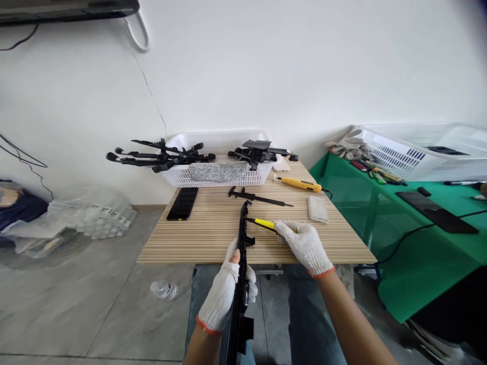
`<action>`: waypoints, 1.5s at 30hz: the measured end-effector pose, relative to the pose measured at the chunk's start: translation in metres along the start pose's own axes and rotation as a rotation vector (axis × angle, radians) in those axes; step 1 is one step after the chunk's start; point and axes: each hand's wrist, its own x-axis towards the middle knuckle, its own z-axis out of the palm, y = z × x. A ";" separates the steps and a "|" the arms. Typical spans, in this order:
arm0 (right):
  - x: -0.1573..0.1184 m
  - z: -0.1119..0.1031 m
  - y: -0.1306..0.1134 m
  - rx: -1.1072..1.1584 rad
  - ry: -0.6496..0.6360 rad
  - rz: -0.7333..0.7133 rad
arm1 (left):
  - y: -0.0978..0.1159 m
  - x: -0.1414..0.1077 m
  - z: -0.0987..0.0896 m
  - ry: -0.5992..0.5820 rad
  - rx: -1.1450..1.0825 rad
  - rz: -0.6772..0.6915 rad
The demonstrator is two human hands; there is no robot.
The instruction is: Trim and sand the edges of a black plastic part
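White basket (224,177) is holding black parts (163,156) at both ends and a gray cloth (217,172); left hand (222,289)'s gripping a black strip (241,263) at the table (198,243) edge, right hand (304,247)'s pinching a yellow knife (265,223).

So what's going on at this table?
A person in white gloves holds a long black part in the left hand and a slim yellow tool in the right hand, its tip at or near the part. More black pieces rest in the white basket; a caliper lies nearby.
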 end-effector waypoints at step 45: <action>-0.014 0.004 0.000 -0.193 0.083 -0.039 | 0.003 -0.008 0.015 0.162 0.049 0.040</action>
